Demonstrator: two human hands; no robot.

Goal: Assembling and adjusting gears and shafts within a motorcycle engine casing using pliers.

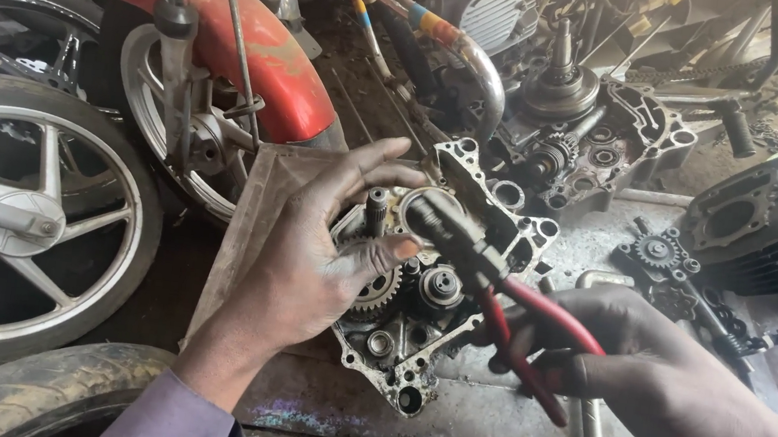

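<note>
An oily engine case half [412, 358] with several gears lies on a metal tray [483, 424]. My left hand [317, 249] rests over the case's left side, fingers spread, thumb pressing beside a toothed gear [381, 291] and a splined shaft [376, 209]. My right hand [645, 370] grips red-handled pliers [498, 290]. The pliers' dark jaws [428, 218] reach into the upper middle of the case, near a round bearing opening.
A second engine case [602, 145] with gears and a shaft sits behind. A finned cylinder block [769, 228] lies at right, a small sprocket [656, 249] beside it. Motorcycle wheels [18, 215] and a red fender [272, 49] crowd the left. A tyre [27, 392] lies at bottom left.
</note>
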